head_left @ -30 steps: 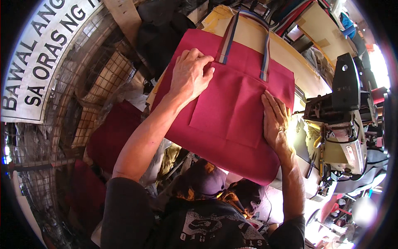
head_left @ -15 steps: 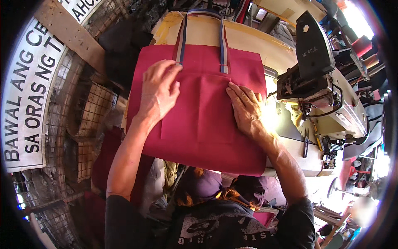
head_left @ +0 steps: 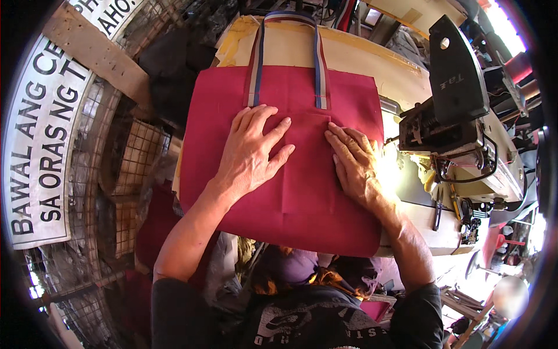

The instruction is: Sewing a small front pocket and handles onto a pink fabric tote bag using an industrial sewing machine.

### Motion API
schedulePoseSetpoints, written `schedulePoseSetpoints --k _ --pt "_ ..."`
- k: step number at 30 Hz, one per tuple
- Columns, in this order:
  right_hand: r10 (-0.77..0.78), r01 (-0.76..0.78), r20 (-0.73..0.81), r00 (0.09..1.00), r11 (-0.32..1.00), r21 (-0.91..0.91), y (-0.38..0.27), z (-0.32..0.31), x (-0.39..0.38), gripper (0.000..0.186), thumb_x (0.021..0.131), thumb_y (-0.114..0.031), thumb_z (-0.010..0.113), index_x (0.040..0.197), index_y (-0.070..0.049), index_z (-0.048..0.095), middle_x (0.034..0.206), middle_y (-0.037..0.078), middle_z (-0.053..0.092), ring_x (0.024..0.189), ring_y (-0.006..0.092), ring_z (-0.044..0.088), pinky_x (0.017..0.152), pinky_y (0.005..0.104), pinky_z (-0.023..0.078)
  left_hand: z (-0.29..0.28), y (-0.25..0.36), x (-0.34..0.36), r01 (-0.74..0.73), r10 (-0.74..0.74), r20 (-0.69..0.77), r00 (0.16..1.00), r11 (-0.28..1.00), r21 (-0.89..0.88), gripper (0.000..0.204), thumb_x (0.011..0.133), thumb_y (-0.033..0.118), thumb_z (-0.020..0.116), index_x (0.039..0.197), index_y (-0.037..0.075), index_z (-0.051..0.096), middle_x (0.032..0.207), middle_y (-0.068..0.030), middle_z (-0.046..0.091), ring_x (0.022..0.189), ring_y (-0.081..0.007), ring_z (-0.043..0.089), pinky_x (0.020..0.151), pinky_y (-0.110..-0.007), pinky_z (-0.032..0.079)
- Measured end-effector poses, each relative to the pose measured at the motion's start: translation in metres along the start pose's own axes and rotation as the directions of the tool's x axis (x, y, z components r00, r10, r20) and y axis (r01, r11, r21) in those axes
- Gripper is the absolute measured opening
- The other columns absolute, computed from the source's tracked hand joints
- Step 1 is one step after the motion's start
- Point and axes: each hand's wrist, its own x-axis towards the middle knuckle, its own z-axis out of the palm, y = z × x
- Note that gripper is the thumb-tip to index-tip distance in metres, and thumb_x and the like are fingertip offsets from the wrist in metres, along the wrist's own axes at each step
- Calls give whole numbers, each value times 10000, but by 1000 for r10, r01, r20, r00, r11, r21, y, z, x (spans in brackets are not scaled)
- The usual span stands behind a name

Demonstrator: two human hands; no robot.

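Note:
A maroon fabric panel (head_left: pixel 290 228) with a patch pocket at its middle lies on the worktable. A striped strap (head_left: pixel 288 18) forms a loop above the pocket, both ends lying on the fabric. My left hand (head_left: pixel 250 148) rests on the fabric at the pocket's left, just below the left strap end, its fingers loosely bent and apart. My right hand (head_left: pixel 357 163) lies with fingers extended on the fabric at the pocket's right side, close to the lit sewing machine (head_left: pixel 465 163). Neither hand holds anything.
Cream boards (head_left: pixel 372 52) lie under and behind the panel. Scissors (head_left: pixel 438 209) lie beside the machine. A wire mesh wall (head_left: pixel 139 157) with white signs stands at left, a dark cloth heap (head_left: pixel 168 75) behind. More maroon cloth (head_left: pixel 154 215) is at lower left, clutter at right.
Since a second ago the view has turned, showing the panel straighter. My left hand has moved down from beside the strap end onto the pocket area; my right hand stays on the pocket's right side.

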Motion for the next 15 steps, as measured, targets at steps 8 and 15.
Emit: schedulePoseSetpoints --k 8,15 --pt "-2 2 16 1000 1000 12 -5 -6 2 470 901 -99 653 1367 -61 614 1448 88 586 1233 295 578 947 456 481 -5 3 -1 -20 20 -14 1000 1000 20 484 839 256 805 1276 81 691 1370 -166 539 1301 -377 505 1130 -520 409" --pt "6 -6 -4 1000 1000 4 -5 -4 2 464 899 -93 655 1360 -54 619 1449 89 581 1251 294 571 948 447 478 -4 1 2 -47 47 -21 999 999 24 498 813 272 826 1256 82 699 1352 -164 554 1284 -376 517 1108 -516 427"
